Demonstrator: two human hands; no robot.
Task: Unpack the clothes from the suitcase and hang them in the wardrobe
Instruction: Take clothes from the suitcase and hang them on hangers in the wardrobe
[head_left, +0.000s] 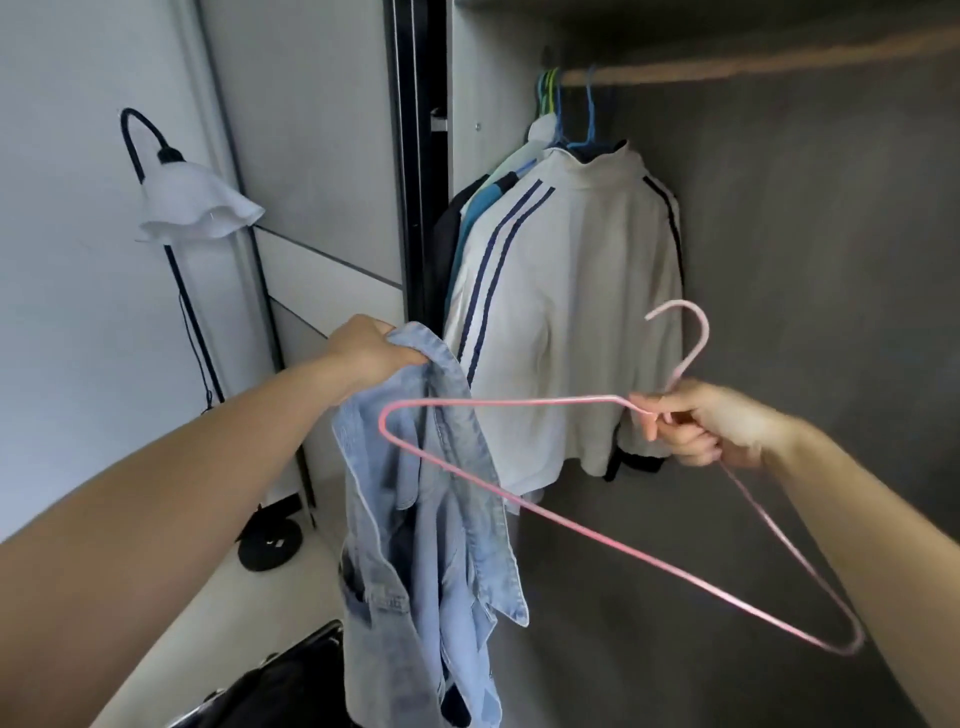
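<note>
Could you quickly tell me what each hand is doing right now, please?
Left hand: closed, holding the denim shirt.
Right hand: closed, holding the pink hanger.

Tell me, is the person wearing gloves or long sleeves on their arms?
No. Both arms are bare as far as the picture shows: no sleeves, gloves, watch or bracelets. The left hand and the right hand are bare too, and no rings show on the fingers. Any clothing higher up is out of view.
</note>
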